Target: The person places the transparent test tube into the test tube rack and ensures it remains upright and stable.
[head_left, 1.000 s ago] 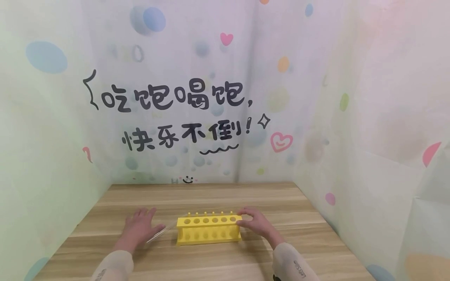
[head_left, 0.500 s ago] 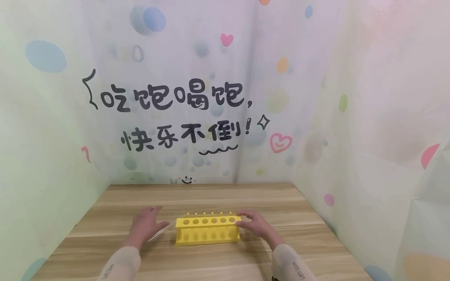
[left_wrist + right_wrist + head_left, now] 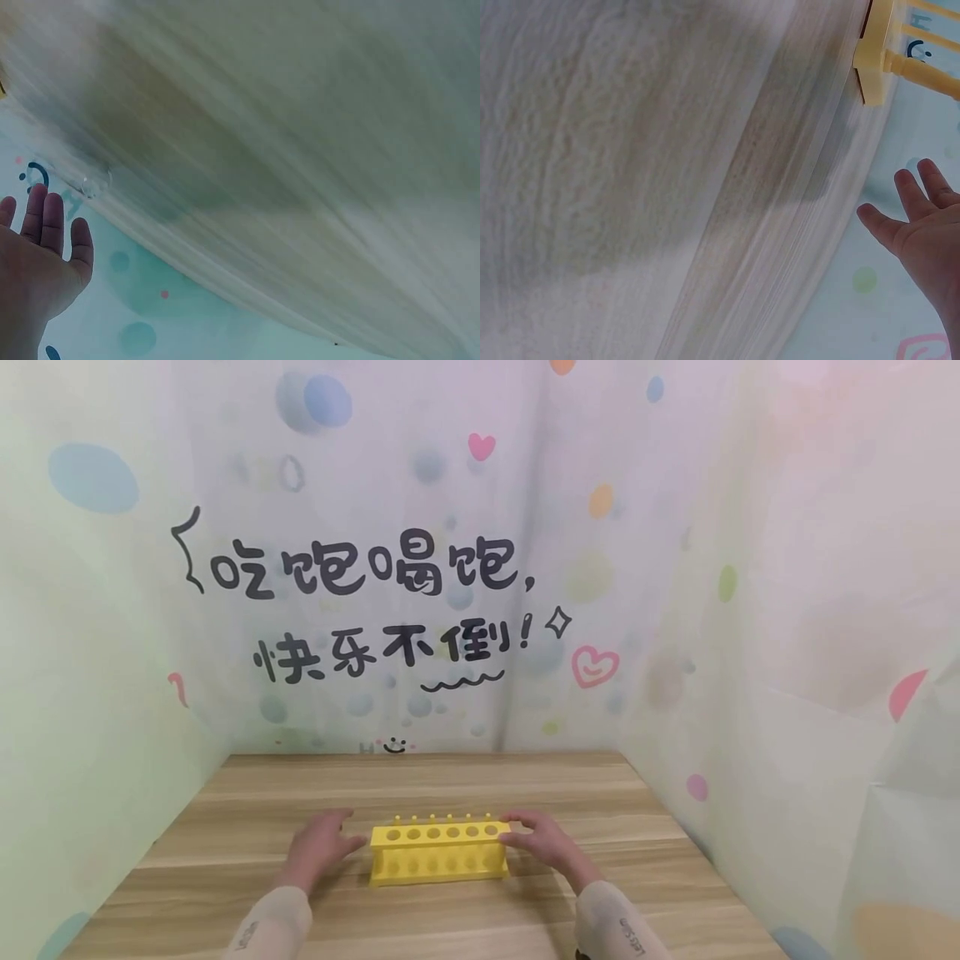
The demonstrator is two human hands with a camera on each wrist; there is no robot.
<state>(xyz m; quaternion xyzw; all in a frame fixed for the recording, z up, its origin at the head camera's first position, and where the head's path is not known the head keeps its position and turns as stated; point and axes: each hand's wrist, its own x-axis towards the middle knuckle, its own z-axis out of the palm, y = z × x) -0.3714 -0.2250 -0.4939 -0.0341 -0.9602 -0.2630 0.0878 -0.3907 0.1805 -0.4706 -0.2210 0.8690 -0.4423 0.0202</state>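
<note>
A yellow plastic test tube rack (image 3: 441,842) stands upright on the table, with a row of round holes along its top and short pegs behind them. To its left is my left hand (image 3: 318,847), thumb pointing at the rack's near end, fingers extended. In the left wrist view a faint clear round outline, like the end of a glass tube (image 3: 96,182), shows just beyond the fingertips. My right hand (image 3: 547,842) is at the rack's right end, thumb and fingertips right at its top corner. The right wrist view shows those fingers (image 3: 911,196) spread and nearly straight.
The wood-grain table (image 3: 420,781) runs back to a pale printed curtain (image 3: 420,468) with black lettering and coloured dots. Similar curtains enclose the left and right sides.
My left hand has moved right, closer to the rack; the clear thin tube seen by it earlier is now hidden in the head view. My right hand stays at the rack's right end.
</note>
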